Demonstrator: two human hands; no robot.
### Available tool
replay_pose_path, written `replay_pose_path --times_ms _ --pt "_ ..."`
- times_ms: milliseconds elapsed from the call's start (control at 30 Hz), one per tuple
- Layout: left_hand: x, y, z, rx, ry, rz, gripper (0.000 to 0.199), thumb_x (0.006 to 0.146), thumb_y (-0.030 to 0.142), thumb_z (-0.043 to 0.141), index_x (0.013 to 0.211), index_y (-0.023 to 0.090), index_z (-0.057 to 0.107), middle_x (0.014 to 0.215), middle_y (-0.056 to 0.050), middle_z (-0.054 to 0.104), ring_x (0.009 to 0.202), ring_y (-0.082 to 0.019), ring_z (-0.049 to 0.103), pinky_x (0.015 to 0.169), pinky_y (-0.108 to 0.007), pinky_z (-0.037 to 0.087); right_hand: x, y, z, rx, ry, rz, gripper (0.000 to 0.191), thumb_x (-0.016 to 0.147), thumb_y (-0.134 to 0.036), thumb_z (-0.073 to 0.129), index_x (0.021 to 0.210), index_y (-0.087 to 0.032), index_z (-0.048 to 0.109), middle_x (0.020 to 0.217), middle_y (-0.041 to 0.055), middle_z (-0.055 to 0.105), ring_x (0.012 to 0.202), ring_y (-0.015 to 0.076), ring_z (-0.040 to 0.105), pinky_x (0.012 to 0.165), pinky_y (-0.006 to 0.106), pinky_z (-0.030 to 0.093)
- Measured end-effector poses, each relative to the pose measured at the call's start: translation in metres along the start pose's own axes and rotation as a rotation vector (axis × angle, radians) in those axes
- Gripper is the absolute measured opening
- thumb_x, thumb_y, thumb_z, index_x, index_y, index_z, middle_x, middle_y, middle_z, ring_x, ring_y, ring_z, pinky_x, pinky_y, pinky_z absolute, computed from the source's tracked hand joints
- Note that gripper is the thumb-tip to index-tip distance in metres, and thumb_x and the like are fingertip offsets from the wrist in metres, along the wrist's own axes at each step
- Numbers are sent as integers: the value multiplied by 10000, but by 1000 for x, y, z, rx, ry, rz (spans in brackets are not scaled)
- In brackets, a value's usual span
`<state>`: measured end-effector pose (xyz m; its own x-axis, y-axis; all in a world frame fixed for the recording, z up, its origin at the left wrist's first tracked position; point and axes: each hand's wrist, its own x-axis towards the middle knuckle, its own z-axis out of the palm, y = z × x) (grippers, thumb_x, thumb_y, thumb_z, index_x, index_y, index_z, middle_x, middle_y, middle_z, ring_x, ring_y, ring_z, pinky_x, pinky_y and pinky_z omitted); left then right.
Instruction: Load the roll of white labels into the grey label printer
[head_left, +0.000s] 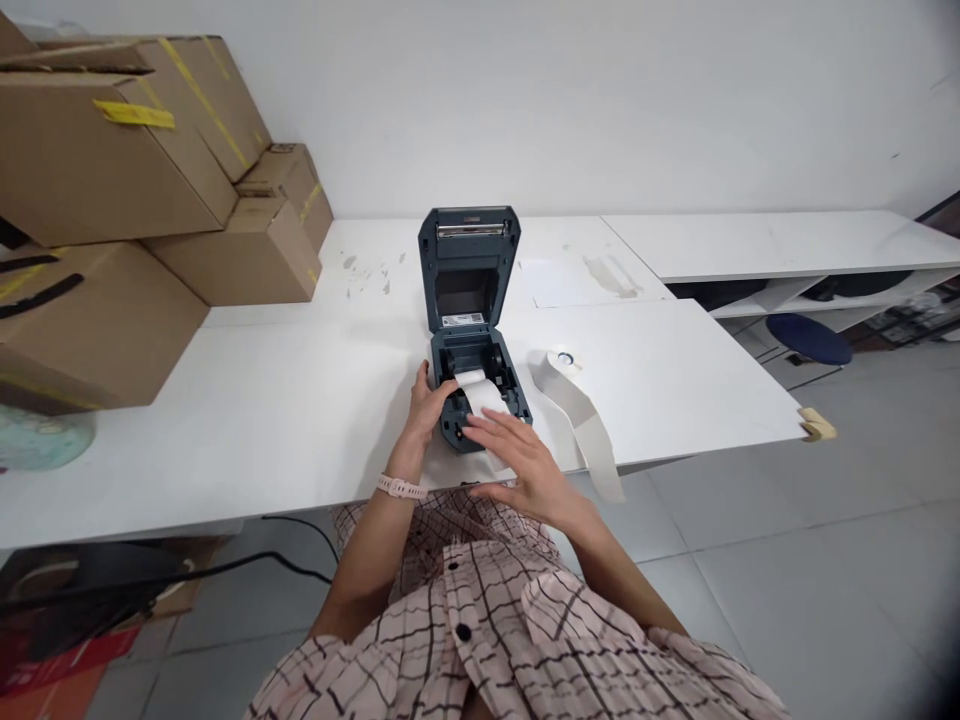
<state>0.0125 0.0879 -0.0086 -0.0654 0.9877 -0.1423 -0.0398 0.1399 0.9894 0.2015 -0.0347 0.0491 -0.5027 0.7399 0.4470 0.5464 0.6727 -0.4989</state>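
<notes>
A dark grey label printer (pixel 515 392) stands on the white table with its lid (pixel 426 275) raised. Inside lies a small white label roll (pixel 471 378), its strip (pixel 486 397) running toward me over the front edge. My left hand (pixel 426 412) grips the printer's left side, fingers along the outside and thumb reaching over the rim beside the roll. Over the front of the printer, my right hand (pixel 525 462) is open with fingers stretched across the strip; whether they touch it I cannot tell.
Right of the printer, a second label roll (pixel 556 372) trails a long strip (pixel 598 445) over the table's front edge. Cardboard boxes (pixel 247 250) are stacked at the left. A blue stool (pixel 808 338) stands at the far right. Black cables (pixel 289 562) hang below the table.
</notes>
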Motion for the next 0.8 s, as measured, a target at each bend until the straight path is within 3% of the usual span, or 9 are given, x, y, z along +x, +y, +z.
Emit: replay_pose_path --times_ms 67,133,233,367,533,800 --pt "-1 5 2 -12 6 -33 831 791 348 751 1548 247 423 1556 -121 538 1429 -321 517 1105 -423 490 -7 9 -7 -144 -54 56 885 887 -402 795 1629 -296 323 1667 95 418 1583 333 319 1260 611 352" --pt "-2 10 5 -31 3 -53 793 783 313 734 1520 229 454 1534 -128 557 1395 -316 549 1089 -422 503 -14 18 -12 -238 -85 109 820 913 -294 766 1620 -285 351 1681 87 390 1598 339 277 1258 624 341" --pt "-4 15 7 -69 -13 -68 723 770 273 702 1462 197 506 1465 -138 612 1302 -310 618 1048 -426 530 -20 29 -9 -278 -79 131 584 955 -119 610 1514 -266 526 1610 62 508 1567 321 359 1234 608 383" --pt "-6 18 8 -58 -28 -69 684 759 287 710 1419 201 550 1404 -133 655 1210 -314 664 962 -424 567 -15 30 1 -232 -6 89 414 992 -102 510 1341 -251 675 1471 49 656 1483 305 497 1186 577 448" --pt "-6 20 8 -21 -18 -56 679 756 300 715 1411 195 567 1401 -134 660 1220 -322 655 990 -438 553 -5 26 6 -149 61 44 385 1013 -127 507 1313 -282 693 1380 45 722 1393 265 599 1176 555 461" --pt "-9 26 7 7 -34 -91 710 777 333 711 1456 213 540 1418 -142 644 1237 -337 644 996 -466 550 -4 27 7 -119 32 40 286 1034 -216 553 1239 -282 741 1376 49 724 1343 268 640 1126 538 511"
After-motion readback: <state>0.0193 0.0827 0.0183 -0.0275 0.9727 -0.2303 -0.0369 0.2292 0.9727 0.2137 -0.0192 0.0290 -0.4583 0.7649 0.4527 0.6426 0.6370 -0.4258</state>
